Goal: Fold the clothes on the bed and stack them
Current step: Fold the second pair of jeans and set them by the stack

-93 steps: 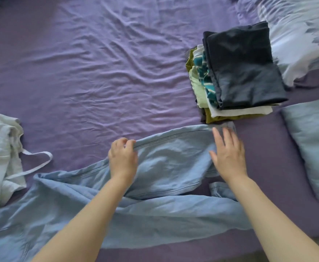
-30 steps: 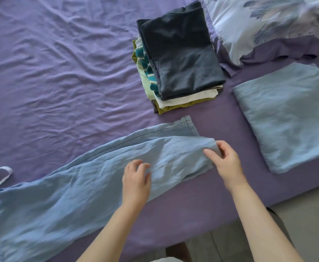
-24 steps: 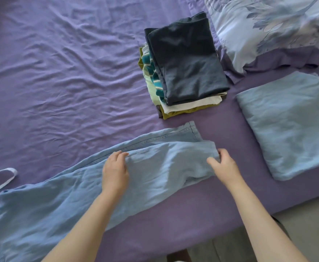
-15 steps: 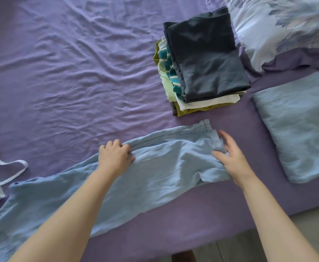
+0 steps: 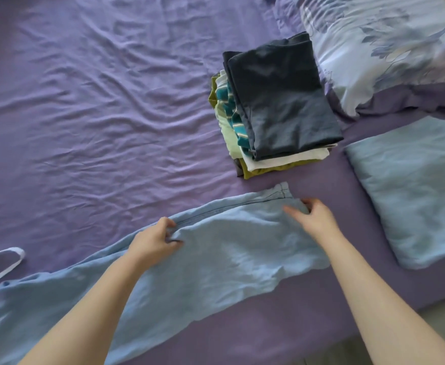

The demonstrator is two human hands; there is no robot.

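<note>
Since half a second ago, both hands have slid nearer along the pale blue trousers (image 5: 216,264), which lie flat across the bed's (image 5: 97,114) near edge, hem end just short of the stack (image 5: 279,109). Wide bare sheet stays open to the left; pillows (image 5: 413,185) crowd the right. Left hand (image 5: 155,241) now pinches a fold at the far seam, fingers curled. Right hand (image 5: 313,217) grips the hem end, thumb on top.

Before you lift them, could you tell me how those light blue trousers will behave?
The trousers look thin and creased, so they will probably hang limp. The left hand bunches them easily, which suggests light cloth. Being long, the free end would likely drag.
</note>
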